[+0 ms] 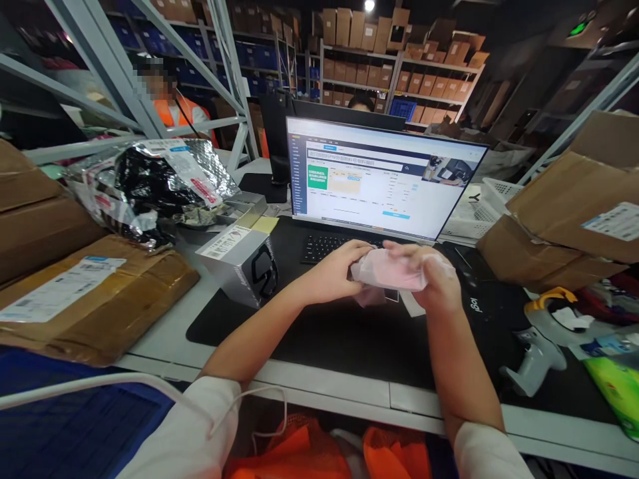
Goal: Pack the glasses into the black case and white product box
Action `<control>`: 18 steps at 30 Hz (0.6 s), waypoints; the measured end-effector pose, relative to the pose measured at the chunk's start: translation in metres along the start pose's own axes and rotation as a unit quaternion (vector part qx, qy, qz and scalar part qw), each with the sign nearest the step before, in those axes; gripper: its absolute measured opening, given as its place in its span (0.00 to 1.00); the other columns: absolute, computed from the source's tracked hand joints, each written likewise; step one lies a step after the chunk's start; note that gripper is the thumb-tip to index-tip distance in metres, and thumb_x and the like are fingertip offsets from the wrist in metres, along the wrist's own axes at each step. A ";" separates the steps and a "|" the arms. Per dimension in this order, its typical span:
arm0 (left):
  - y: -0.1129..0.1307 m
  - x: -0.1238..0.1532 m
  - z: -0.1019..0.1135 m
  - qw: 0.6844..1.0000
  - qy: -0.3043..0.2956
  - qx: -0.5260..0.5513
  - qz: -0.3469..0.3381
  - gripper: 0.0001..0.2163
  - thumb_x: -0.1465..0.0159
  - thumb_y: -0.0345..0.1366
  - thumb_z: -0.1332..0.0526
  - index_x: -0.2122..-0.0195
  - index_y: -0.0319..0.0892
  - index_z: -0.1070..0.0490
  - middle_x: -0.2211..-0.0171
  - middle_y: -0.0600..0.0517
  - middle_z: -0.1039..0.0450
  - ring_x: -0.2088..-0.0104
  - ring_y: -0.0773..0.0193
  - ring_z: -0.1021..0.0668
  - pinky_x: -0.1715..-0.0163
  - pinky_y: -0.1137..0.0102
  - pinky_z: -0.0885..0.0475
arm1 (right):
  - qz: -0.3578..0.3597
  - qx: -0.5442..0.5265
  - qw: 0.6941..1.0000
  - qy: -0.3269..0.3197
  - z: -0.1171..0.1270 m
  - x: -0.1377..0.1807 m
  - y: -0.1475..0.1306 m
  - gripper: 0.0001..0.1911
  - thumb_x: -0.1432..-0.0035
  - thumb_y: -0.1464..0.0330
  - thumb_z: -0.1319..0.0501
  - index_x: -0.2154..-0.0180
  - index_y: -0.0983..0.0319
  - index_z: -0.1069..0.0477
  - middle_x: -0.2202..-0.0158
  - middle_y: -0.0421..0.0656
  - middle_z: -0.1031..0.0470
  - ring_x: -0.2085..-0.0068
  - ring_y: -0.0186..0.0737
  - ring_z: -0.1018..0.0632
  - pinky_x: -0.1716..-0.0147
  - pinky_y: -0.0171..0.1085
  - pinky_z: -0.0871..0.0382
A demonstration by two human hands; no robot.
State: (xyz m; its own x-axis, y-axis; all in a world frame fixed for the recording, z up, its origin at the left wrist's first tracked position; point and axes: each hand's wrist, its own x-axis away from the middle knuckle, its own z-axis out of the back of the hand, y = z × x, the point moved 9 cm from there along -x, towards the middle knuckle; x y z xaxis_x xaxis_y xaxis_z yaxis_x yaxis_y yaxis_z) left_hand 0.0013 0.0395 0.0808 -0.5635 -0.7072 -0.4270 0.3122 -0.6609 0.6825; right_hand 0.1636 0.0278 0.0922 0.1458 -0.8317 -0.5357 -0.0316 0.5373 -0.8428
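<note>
Both my hands hold a small pale pink plastic packet [394,271] above the black desk mat [319,332], just in front of the keyboard [324,246]. My left hand [337,273] grips its left end with curled fingers. My right hand [434,279] wraps over its right end. The packet's contents are not readable. A monitor [374,179] with a web form stands right behind.
A silver box [239,263] and a taped cardboard parcel [90,293] lie at the left, with a silver bag [150,186] behind. A barcode scanner [544,332] and cardboard boxes [564,206] sit at the right. A person in an orange vest [174,110] stands far left.
</note>
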 end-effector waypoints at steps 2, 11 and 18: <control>0.000 0.001 0.011 0.998 0.047 -0.032 -0.018 0.30 0.47 0.25 0.36 0.41 0.43 0.28 0.40 0.43 0.30 0.40 0.52 0.26 0.36 0.60 0.32 | -0.020 -0.034 0.999 -0.013 -0.002 -0.005 0.011 0.20 0.40 0.47 0.37 0.59 0.55 0.26 0.42 0.47 0.24 0.37 0.54 0.27 0.39 0.54 0.32; -0.020 0.001 0.020 0.997 -0.046 -0.063 -0.002 0.26 0.42 0.36 0.33 0.41 0.41 0.27 0.37 0.41 0.32 0.38 0.49 0.27 0.35 0.59 0.32 | -0.236 -0.102 0.950 -0.180 -0.038 0.005 0.067 0.33 0.49 0.45 0.30 0.48 0.59 0.22 0.42 0.48 0.22 0.39 0.54 0.24 0.36 0.51 0.34; -0.042 -0.005 0.025 0.984 -0.018 0.172 0.053 0.21 0.41 0.32 0.39 0.46 0.44 0.21 0.37 0.44 0.29 0.40 0.51 0.24 0.55 0.65 0.22 | -0.239 -0.146 0.955 -0.092 -0.023 -0.002 0.071 0.28 0.50 0.45 0.30 0.57 0.59 0.19 0.49 0.46 0.18 0.43 0.54 0.21 0.38 0.51 0.31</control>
State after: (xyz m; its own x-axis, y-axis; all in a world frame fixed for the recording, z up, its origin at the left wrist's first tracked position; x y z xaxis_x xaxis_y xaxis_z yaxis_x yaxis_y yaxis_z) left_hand -0.0281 0.0770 0.0689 -0.5704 -0.7537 -0.3264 0.0969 -0.4564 0.8845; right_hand 0.1382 0.0642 0.0317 0.3826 -0.9196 -0.0894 -0.1886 0.0170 -0.9819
